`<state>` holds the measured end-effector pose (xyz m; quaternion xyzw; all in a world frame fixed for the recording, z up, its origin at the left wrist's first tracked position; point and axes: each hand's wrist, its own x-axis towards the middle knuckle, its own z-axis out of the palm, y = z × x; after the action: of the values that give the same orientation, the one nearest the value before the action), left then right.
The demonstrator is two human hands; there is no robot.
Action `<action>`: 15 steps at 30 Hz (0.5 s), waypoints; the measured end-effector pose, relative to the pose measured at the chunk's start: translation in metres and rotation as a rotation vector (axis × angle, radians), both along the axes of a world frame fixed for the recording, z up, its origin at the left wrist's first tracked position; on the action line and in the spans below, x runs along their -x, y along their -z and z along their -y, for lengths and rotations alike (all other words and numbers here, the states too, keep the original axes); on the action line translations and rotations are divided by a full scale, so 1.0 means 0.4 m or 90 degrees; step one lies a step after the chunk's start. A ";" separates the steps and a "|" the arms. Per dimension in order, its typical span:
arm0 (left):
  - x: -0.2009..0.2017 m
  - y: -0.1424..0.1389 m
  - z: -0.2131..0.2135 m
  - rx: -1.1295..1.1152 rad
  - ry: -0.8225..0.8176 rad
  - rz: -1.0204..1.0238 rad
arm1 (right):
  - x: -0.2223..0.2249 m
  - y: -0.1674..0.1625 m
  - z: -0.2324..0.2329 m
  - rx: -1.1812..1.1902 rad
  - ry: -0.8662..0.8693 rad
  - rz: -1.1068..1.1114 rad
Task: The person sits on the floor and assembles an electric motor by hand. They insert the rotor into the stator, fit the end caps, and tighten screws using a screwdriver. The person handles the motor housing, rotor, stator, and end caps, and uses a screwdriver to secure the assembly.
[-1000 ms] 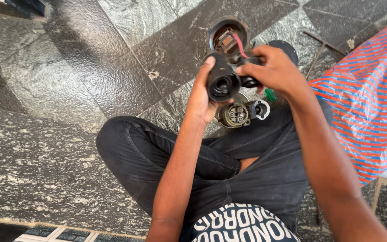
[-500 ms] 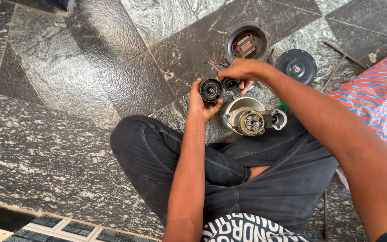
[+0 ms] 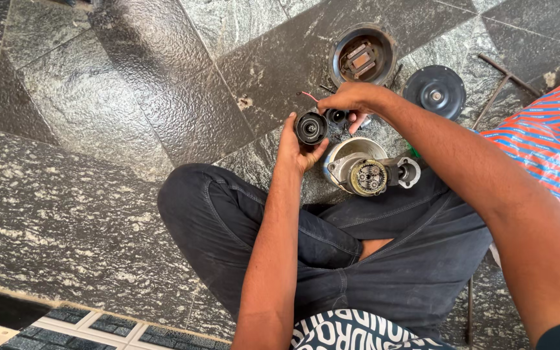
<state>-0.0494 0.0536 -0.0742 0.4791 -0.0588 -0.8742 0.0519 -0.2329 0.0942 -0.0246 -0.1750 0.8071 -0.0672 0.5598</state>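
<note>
I sit cross-legged on a dark stone floor. My left hand is raised over my knee and grips a short black cylindrical motor part, its round end facing up. My right hand reaches forward just beyond it, fingers closed around a small black piece with a thin red wire trailing to the left. Below the hands, against my leg, lies a silver metal gear housing with an exposed toothed gear.
A round black casing with a square insert lies on the floor ahead. A black disc sits to its right, beside a thin metal rod. A red-and-blue striped cloth covers the right edge.
Both hands have lowered from near the camera toward the floor. The round casing, black disc and gear housing have come into clear view. My right hand has moved forward from the cylinder.
</note>
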 end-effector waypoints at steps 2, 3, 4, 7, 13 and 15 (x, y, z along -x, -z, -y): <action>-0.002 -0.002 -0.003 -0.021 -0.011 0.000 | 0.000 0.004 0.005 -0.015 0.002 -0.012; -0.001 -0.003 -0.003 -0.029 -0.018 0.000 | 0.000 0.006 0.007 -0.009 0.007 -0.004; -0.001 -0.003 -0.003 -0.029 -0.016 -0.003 | 0.001 0.008 0.008 -0.002 0.013 0.004; 0.005 0.007 -0.002 -0.031 -0.010 -0.019 | 0.007 0.013 0.007 -0.004 0.018 0.003; 0.011 0.032 -0.003 -0.025 -0.010 -0.029 | 0.021 0.030 -0.004 0.003 0.023 0.012; 0.011 0.038 -0.006 -0.035 -0.016 -0.017 | 0.022 0.041 -0.011 0.002 0.015 0.005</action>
<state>-0.0540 0.0558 -0.0893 0.4692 -0.0279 -0.8812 0.0506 -0.2418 0.0986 -0.0410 -0.1661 0.8068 -0.0759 0.5618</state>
